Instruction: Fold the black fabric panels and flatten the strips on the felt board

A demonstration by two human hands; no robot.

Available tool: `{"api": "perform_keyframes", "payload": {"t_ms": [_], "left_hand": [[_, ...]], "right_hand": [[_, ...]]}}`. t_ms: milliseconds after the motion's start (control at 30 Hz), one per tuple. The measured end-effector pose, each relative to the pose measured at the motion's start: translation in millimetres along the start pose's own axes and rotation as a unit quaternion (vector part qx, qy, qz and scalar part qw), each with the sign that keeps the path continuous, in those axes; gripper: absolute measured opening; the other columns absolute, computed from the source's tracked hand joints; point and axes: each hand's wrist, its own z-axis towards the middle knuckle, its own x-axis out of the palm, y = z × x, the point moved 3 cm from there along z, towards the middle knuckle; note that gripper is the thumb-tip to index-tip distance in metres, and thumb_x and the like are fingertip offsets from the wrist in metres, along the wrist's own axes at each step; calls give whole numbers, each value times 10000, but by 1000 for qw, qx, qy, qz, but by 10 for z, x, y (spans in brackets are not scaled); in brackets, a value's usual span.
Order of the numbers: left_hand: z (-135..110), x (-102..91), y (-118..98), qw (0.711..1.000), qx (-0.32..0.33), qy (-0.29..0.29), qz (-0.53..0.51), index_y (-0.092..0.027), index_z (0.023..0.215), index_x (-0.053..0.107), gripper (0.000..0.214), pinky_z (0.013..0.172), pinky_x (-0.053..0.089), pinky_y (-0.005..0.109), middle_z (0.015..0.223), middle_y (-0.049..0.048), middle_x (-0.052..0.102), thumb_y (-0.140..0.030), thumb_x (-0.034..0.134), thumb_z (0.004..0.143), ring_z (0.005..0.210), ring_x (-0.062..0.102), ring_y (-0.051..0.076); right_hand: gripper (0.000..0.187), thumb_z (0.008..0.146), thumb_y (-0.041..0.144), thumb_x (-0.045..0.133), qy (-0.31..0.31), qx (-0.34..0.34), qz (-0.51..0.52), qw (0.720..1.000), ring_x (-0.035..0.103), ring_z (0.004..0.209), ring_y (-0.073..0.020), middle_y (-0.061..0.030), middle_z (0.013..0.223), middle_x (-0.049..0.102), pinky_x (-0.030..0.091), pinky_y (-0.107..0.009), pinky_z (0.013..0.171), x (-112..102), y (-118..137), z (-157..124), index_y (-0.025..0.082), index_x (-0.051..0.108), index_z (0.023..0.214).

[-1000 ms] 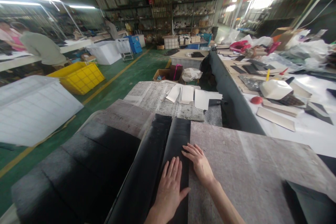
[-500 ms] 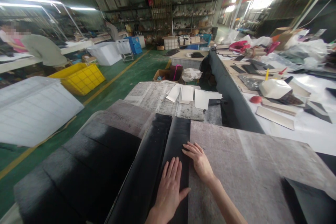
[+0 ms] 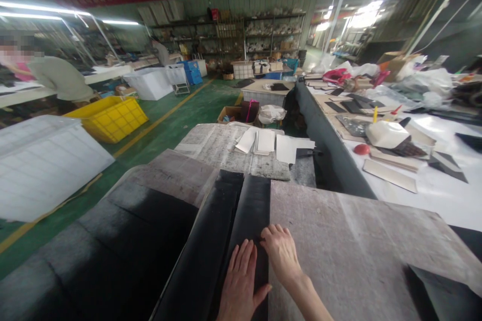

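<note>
A long black strip [image 3: 254,205] of smooth sheet material lies lengthwise before me on a worn grey-brown board [image 3: 350,246]. My left hand [image 3: 240,278] rests flat on it, fingers stretched forward and thumb out to the side. At the strip's right edge, my right hand [image 3: 282,253] has its fingers curled in and pinches that edge; the fingertips are partly hidden. Another black strip [image 3: 222,205] runs alongside on the left, a narrow dark gap between the two. Black sheets [image 3: 124,241] with cut lines lie further left.
A black piece [image 3: 440,291] lies at lower right. White pieces [image 3: 263,141] sit on a board ahead. A long cluttered table [image 3: 444,190] stands on the right. White [image 3: 48,160] and yellow [image 3: 109,118] bins line the left floor. Co-workers [image 3: 60,77] are at a far-left bench.
My right hand has drawn a little toward me along the strip's edge, its fingers going from stretched to curled. My left hand stays flat on the strip. The view has tilted up slightly.
</note>
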Motion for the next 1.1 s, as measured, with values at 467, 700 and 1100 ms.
{"api": "perform_keyframes", "payload": {"t_ms": [467,700,1100], "left_hand": [[-8,75,50,998,24,-59,19,-117,1356,502,783,1010,442,408,1400,123,542,-690,489,823,1305,470,267],[-33,124,78,997,31,-67,26,-94,1426,419,920,979,467,423,1398,141,540,-753,468,786,1283,494,291],[-141,500,148,993,44,-89,64,-161,1512,258,643,985,492,351,1358,67,590,-317,471,927,1269,528,211]], "right_hand": [[172,864,53,517,36,53,65,996,609,853,-201,-27,879,655,398,-281,687,90,-60,57,199,607,853],[204,883,40,461,36,55,48,997,616,803,-193,-22,866,646,372,-285,633,116,-41,49,204,582,865],[219,889,36,451,-6,62,18,998,619,753,-181,-20,828,645,359,-287,603,280,-69,49,214,569,843]]}}
